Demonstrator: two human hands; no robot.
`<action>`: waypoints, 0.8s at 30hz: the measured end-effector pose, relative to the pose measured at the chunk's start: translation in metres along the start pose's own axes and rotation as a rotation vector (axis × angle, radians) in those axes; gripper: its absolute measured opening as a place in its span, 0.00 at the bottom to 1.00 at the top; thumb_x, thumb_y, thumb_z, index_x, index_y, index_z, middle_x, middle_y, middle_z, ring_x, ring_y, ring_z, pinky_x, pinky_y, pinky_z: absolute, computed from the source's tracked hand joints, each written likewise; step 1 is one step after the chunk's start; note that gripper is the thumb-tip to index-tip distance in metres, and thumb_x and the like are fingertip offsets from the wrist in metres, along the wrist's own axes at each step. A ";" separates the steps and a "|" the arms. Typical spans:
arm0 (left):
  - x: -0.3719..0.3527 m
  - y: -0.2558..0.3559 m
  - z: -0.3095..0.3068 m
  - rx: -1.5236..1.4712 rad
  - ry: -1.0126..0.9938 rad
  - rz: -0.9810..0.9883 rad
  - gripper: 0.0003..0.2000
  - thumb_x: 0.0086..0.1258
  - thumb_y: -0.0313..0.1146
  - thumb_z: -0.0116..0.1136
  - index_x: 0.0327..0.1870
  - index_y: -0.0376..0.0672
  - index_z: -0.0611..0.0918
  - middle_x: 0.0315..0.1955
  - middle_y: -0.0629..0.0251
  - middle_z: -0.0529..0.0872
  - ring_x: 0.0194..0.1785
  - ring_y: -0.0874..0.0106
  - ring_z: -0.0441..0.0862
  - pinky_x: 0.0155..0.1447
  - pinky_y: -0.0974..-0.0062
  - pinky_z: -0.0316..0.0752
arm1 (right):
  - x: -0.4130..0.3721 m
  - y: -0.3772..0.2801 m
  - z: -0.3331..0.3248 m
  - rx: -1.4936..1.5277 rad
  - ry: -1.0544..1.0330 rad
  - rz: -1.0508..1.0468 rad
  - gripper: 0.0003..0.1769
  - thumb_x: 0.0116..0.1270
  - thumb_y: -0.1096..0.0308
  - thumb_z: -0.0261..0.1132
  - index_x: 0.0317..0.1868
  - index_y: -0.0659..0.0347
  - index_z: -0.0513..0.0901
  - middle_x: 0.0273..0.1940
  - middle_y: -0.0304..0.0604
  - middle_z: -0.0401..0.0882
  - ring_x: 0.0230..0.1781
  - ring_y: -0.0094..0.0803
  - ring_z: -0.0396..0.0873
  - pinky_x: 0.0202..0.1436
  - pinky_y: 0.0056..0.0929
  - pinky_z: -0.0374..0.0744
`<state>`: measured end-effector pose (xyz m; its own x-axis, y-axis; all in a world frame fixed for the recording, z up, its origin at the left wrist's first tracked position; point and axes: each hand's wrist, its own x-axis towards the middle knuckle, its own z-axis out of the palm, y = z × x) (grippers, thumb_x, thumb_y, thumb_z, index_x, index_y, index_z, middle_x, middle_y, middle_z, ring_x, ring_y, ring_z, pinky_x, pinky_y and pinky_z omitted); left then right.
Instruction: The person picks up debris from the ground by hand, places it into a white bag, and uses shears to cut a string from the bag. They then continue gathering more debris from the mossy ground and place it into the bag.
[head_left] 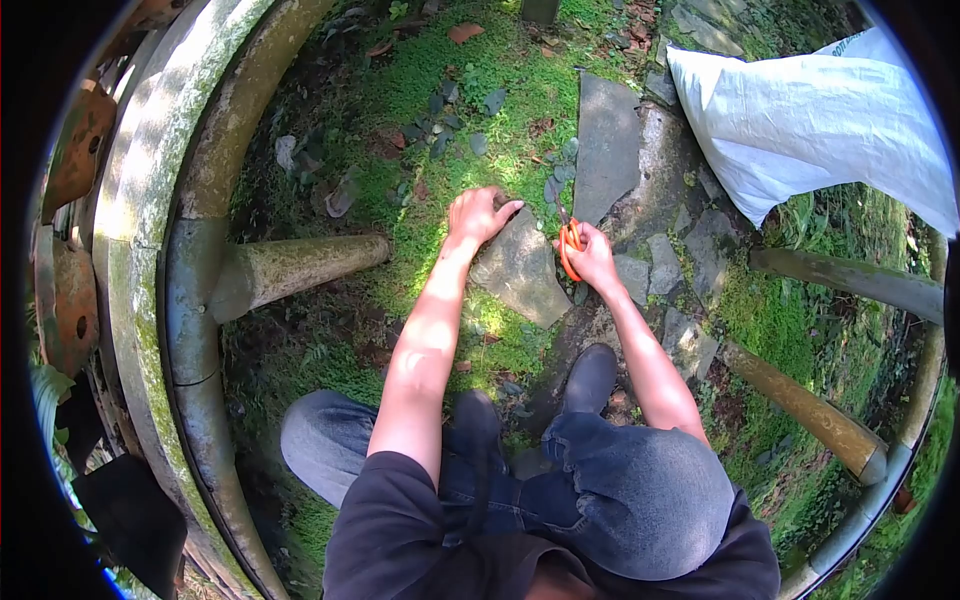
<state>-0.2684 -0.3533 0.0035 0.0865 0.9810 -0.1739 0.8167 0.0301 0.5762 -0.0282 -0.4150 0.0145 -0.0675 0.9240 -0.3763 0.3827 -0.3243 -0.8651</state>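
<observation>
Orange-handled scissors (569, 246) are in my right hand (594, 258), with the dark blades pointing up and away from me, beside a small-leaved plant stem (560, 178). My left hand (480, 216) rests at the upper left edge of a flat grey stone (522, 268), its fingers bent together; whatever is under or between them is too small to make out. Low green plants (440, 170) cover the ground around the left hand. A long grey slab (604, 140) lies just beyond the scissors.
A white woven sack (810, 125) lies at the upper right. Curved, mossy rails (200, 250) and round posts (310, 270) stand at the left, with more posts (800, 410) at the right. My boots (588, 378) are near the stone's lower edge.
</observation>
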 end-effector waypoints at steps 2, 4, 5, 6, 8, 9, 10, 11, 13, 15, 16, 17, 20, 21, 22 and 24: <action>0.003 0.018 -0.007 0.070 -0.078 -0.114 0.24 0.61 0.60 0.67 0.37 0.43 0.88 0.31 0.55 0.89 0.41 0.54 0.87 0.49 0.56 0.79 | -0.001 0.000 0.000 -0.006 0.000 -0.005 0.08 0.63 0.74 0.70 0.40 0.65 0.79 0.35 0.41 0.88 0.36 0.23 0.86 0.43 0.25 0.83; 0.005 0.029 -0.007 0.058 -0.134 -0.207 0.22 0.62 0.57 0.68 0.33 0.43 0.88 0.33 0.53 0.89 0.42 0.53 0.87 0.50 0.56 0.80 | 0.000 0.001 0.000 0.002 0.001 -0.013 0.10 0.63 0.72 0.72 0.39 0.64 0.78 0.34 0.39 0.86 0.35 0.21 0.84 0.41 0.24 0.82; 0.009 0.028 -0.002 0.047 -0.147 -0.235 0.22 0.62 0.56 0.69 0.32 0.43 0.87 0.33 0.53 0.89 0.42 0.53 0.87 0.51 0.56 0.80 | 0.000 0.002 0.000 0.014 0.003 -0.016 0.13 0.63 0.69 0.74 0.38 0.62 0.77 0.33 0.37 0.85 0.34 0.19 0.81 0.40 0.23 0.81; 0.012 0.026 0.002 0.037 -0.160 -0.262 0.21 0.62 0.55 0.70 0.30 0.42 0.87 0.33 0.53 0.89 0.43 0.54 0.87 0.52 0.56 0.80 | 0.000 0.004 0.001 0.026 0.006 -0.021 0.16 0.62 0.67 0.77 0.37 0.61 0.76 0.32 0.34 0.83 0.32 0.16 0.79 0.38 0.22 0.80; 0.013 0.027 -0.002 -0.063 -0.136 -0.299 0.20 0.62 0.54 0.70 0.31 0.42 0.88 0.33 0.54 0.90 0.43 0.55 0.88 0.52 0.57 0.80 | 0.002 0.007 0.002 0.060 0.003 -0.012 0.15 0.62 0.67 0.77 0.38 0.61 0.76 0.32 0.34 0.83 0.32 0.16 0.79 0.38 0.21 0.79; 0.012 0.027 -0.004 -0.113 -0.127 -0.317 0.19 0.62 0.53 0.71 0.32 0.42 0.88 0.32 0.54 0.90 0.43 0.55 0.88 0.52 0.58 0.80 | 0.002 0.009 0.002 0.077 0.001 -0.006 0.15 0.62 0.67 0.77 0.38 0.61 0.76 0.32 0.34 0.83 0.32 0.16 0.79 0.38 0.21 0.79; 0.012 0.023 -0.004 -0.136 -0.116 -0.308 0.20 0.61 0.53 0.71 0.32 0.42 0.88 0.32 0.55 0.90 0.41 0.57 0.88 0.51 0.59 0.80 | 0.001 0.007 0.002 0.066 0.002 -0.009 0.15 0.62 0.67 0.77 0.38 0.61 0.76 0.32 0.34 0.83 0.32 0.16 0.78 0.38 0.21 0.79; 0.012 0.017 -0.006 -0.159 -0.104 -0.299 0.20 0.61 0.53 0.71 0.32 0.42 0.88 0.31 0.56 0.90 0.40 0.59 0.88 0.51 0.60 0.80 | 0.001 0.005 0.001 0.054 0.002 -0.014 0.15 0.63 0.67 0.77 0.38 0.61 0.76 0.32 0.34 0.83 0.32 0.16 0.78 0.38 0.21 0.79; 0.012 0.004 -0.011 -0.211 -0.094 -0.296 0.19 0.60 0.51 0.73 0.32 0.42 0.89 0.27 0.60 0.88 0.34 0.65 0.87 0.45 0.65 0.79 | 0.000 0.000 -0.001 0.027 -0.002 -0.009 0.12 0.63 0.70 0.73 0.39 0.62 0.77 0.34 0.37 0.85 0.34 0.19 0.81 0.40 0.22 0.81; 0.010 -0.006 -0.014 -0.263 -0.082 -0.266 0.18 0.60 0.50 0.74 0.32 0.42 0.88 0.25 0.63 0.87 0.31 0.70 0.85 0.42 0.68 0.78 | -0.002 -0.005 -0.001 -0.007 -0.012 0.010 0.06 0.65 0.76 0.67 0.40 0.65 0.78 0.37 0.43 0.89 0.39 0.25 0.87 0.45 0.25 0.83; 0.008 -0.011 -0.016 -0.289 -0.075 -0.252 0.18 0.60 0.50 0.74 0.33 0.41 0.88 0.24 0.64 0.86 0.30 0.72 0.84 0.40 0.69 0.77 | -0.001 -0.004 -0.001 -0.002 -0.011 0.008 0.06 0.65 0.75 0.67 0.40 0.65 0.78 0.37 0.43 0.89 0.39 0.24 0.87 0.45 0.25 0.83; 0.008 -0.015 -0.018 -0.304 -0.082 -0.241 0.18 0.60 0.49 0.74 0.34 0.41 0.88 0.21 0.67 0.84 0.28 0.76 0.80 0.36 0.72 0.75 | -0.001 -0.004 -0.001 0.002 -0.011 0.005 0.07 0.64 0.75 0.68 0.40 0.65 0.78 0.37 0.43 0.89 0.39 0.24 0.87 0.45 0.25 0.83; 0.008 -0.024 -0.020 -0.283 -0.105 -0.284 0.18 0.62 0.49 0.73 0.37 0.41 0.88 0.25 0.70 0.84 0.27 0.77 0.79 0.35 0.72 0.74 | 0.001 0.001 -0.001 -0.016 -0.005 0.002 0.07 0.64 0.74 0.69 0.39 0.65 0.78 0.36 0.42 0.89 0.39 0.23 0.87 0.44 0.25 0.83; 0.007 -0.029 -0.023 -0.370 -0.087 -0.282 0.18 0.62 0.49 0.73 0.39 0.41 0.88 0.28 0.69 0.86 0.30 0.75 0.80 0.39 0.70 0.75 | 0.002 0.003 -0.001 -0.027 -0.002 0.002 0.08 0.64 0.74 0.70 0.38 0.64 0.79 0.36 0.42 0.88 0.38 0.23 0.87 0.44 0.25 0.83; 0.004 -0.032 -0.031 -0.457 -0.069 -0.280 0.19 0.63 0.49 0.73 0.40 0.41 0.87 0.32 0.67 0.87 0.33 0.72 0.82 0.42 0.68 0.77 | 0.001 0.002 0.000 -0.007 0.005 -0.001 0.08 0.64 0.73 0.71 0.38 0.64 0.79 0.35 0.41 0.88 0.37 0.22 0.86 0.43 0.25 0.83; -0.003 -0.034 -0.046 -0.694 -0.092 -0.402 0.17 0.68 0.46 0.70 0.44 0.41 0.84 0.30 0.70 0.84 0.27 0.77 0.77 0.35 0.75 0.75 | 0.000 0.001 0.000 0.033 0.018 -0.009 0.10 0.63 0.71 0.72 0.37 0.64 0.79 0.33 0.40 0.87 0.35 0.21 0.84 0.40 0.25 0.82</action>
<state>-0.3228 -0.3481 0.0208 -0.0676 0.8508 -0.5212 0.2578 0.5195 0.8146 -0.0278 -0.4155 0.0135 -0.0542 0.9303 -0.3627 0.3520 -0.3221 -0.8788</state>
